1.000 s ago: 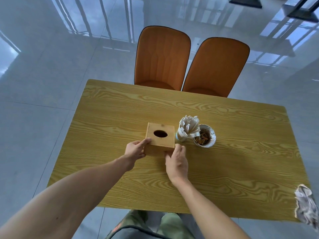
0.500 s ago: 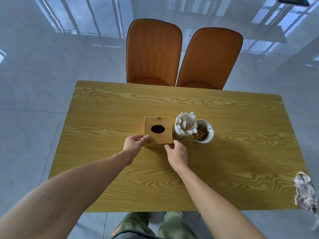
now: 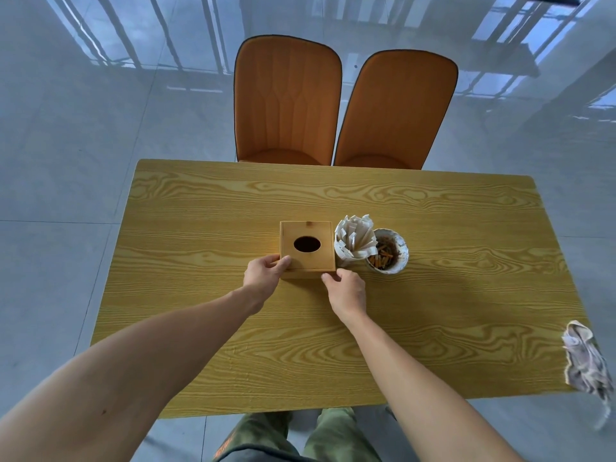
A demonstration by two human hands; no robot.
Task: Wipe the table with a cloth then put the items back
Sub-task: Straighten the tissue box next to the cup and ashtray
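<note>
A square wooden tissue box (image 3: 307,245) with a dark oval hole in its lid stands near the middle of the yellow wood-grain table (image 3: 433,295). My left hand (image 3: 265,272) grips its near left corner, thumb on the lid. My right hand (image 3: 346,290) touches its near right corner with the fingertips. Right beside the box stands a cup of folded white paper napkins (image 3: 354,241), and against that a white bowl (image 3: 388,251) holding orange-ended butts. A crumpled grey cloth (image 3: 585,360) lies at the table's near right corner, partly hanging over the edge.
Two orange chairs (image 3: 288,101) (image 3: 396,111) are pushed against the far side of the table. Glossy grey floor tiles surround it. My legs in green trousers (image 3: 320,435) are at the near edge.
The box has slid away from me and turned square to the table, ending next to the napkin cup. Both hands followed it; the view shifted slightly.
</note>
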